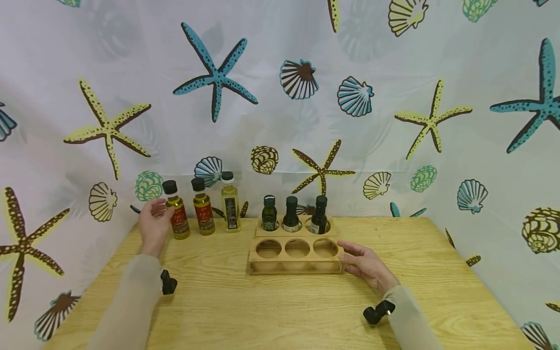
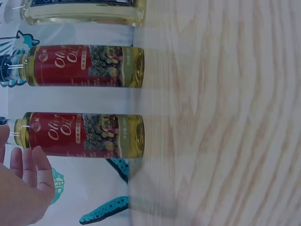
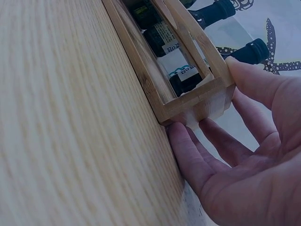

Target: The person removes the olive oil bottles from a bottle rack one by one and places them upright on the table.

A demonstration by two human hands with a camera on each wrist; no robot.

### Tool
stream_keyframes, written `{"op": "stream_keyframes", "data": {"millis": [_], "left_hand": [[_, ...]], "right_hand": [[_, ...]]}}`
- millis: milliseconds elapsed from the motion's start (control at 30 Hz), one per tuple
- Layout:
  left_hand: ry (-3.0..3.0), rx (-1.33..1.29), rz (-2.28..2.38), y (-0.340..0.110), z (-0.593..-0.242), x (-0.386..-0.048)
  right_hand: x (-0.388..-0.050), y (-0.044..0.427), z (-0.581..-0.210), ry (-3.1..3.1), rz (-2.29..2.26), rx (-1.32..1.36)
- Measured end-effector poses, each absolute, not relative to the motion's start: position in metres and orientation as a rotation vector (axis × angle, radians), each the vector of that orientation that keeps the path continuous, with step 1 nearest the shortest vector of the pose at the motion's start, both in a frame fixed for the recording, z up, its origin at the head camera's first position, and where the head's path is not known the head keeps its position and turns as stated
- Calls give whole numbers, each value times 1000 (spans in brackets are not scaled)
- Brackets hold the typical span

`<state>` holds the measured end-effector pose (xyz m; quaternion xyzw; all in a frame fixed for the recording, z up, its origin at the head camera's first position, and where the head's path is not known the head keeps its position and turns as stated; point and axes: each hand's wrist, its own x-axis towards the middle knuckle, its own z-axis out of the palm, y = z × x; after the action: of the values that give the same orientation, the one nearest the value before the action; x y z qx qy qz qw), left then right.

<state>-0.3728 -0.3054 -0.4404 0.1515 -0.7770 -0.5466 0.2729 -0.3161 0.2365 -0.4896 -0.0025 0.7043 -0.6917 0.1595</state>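
My left hand (image 1: 156, 224) is beside the leftmost olive oil bottle (image 1: 180, 219), which stands upright with a red label and black cap. Its loosely bent fingers are near the bottle's neck and shoulder in the left wrist view; whether they touch it I cannot tell. At the right end of a two-tier wooden bottle rack (image 1: 292, 267), my right hand (image 1: 367, 265) rests its fingertips against the end, fingers spread and not wrapped round it. Three small dark bottles (image 1: 291, 214) sit in the back-row holes. Three round holes show in the front row.
A second red-labelled olive oil bottle (image 1: 203, 214) and a taller clear bottle of pale oil (image 1: 230, 206) stand right of the first. A light wooden table (image 1: 262, 311) carries everything. White cloth (image 1: 271, 121) with starfish and shells hangs behind and at the sides.
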Motion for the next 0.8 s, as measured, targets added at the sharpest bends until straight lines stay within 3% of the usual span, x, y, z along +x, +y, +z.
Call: {"op": "stream_keyframes", "data": {"millis": [500,800], "left_hand": [[-1907,220,-1873,-272,-433,-355],[-2021,140,-1878,-240,-439,-350]], "right_hand": [[-315,237,-489,2019,-1972,-7],[-314,237,-490,2025,-1965,-19]]}}
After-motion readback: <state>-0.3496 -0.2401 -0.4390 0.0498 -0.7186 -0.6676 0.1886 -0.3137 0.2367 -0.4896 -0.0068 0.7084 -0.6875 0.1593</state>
